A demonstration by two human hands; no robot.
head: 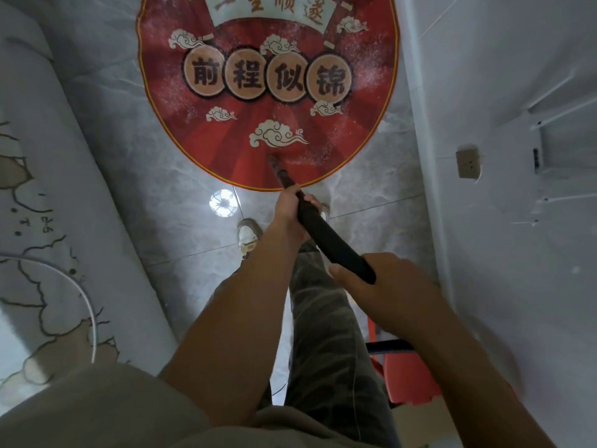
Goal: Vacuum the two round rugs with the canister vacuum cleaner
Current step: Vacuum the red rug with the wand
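Right hand [387,287] grips the black wand [332,244] high up, left hand [290,215] clasps it lower, tip touching red rug [226,147].

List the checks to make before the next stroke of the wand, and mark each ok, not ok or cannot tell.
1. Left hand grips wand: ok.
2. Right hand grips wand's upper end: ok.
3. Tip on rug, near its front edge: ok.
4. Rug clean: not ok, white specks lie on it.
5. Suction on: cannot tell.
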